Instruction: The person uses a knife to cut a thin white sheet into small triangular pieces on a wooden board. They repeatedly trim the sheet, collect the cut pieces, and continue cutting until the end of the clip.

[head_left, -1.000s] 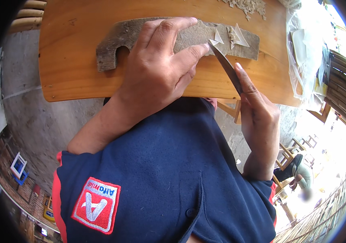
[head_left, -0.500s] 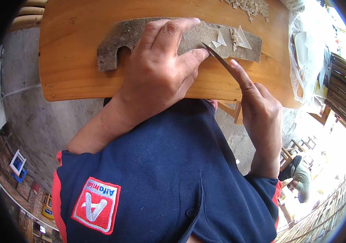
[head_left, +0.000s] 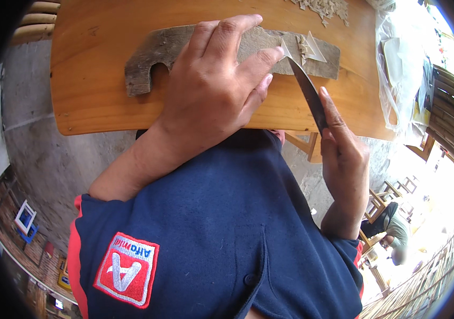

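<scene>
Rightward goes the knife tip since half a second ago, and the left hand's forefinger has crept right too, now over a thin white triangle on the weathered board. Head view, from my end: that fingertip covers part of the triangle, so I can't make out whether the blade touches it. The hand arches with fingers spread, masking the board's near middle. Right hand is wrapped round the knife, its handle buried in the grip. A larger triangle and scraps lie farther right; a far pile of pieces is cut off by the frame. Clear plastic crowds the table's right side, glare beyond. Wood runs free left of the board; the near edge passes beneath the left wrist.
</scene>
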`<act>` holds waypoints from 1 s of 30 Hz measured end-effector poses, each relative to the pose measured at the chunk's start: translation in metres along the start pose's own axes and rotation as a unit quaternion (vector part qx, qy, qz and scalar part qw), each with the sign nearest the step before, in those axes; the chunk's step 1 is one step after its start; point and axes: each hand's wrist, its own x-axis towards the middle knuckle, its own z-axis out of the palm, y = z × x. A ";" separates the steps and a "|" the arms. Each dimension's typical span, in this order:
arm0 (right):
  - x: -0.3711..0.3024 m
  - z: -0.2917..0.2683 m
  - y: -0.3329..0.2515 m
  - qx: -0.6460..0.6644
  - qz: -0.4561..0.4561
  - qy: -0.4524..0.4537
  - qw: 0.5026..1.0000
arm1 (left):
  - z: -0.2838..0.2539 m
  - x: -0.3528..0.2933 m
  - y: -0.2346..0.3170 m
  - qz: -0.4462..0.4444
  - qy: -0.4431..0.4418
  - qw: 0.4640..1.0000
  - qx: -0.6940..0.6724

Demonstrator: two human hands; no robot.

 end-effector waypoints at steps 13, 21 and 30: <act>-0.001 0.012 -0.016 0.025 0.027 0.015 0.999 | 0.000 0.001 0.001 0.003 -0.018 0.999 0.026; 0.003 0.014 -0.012 0.006 0.012 0.018 1.000 | 0.000 0.000 0.002 0.017 -0.014 0.999 0.024; 0.003 0.014 -0.016 -0.010 0.018 0.010 1.000 | 0.001 -0.001 0.002 0.014 -0.007 1.000 0.012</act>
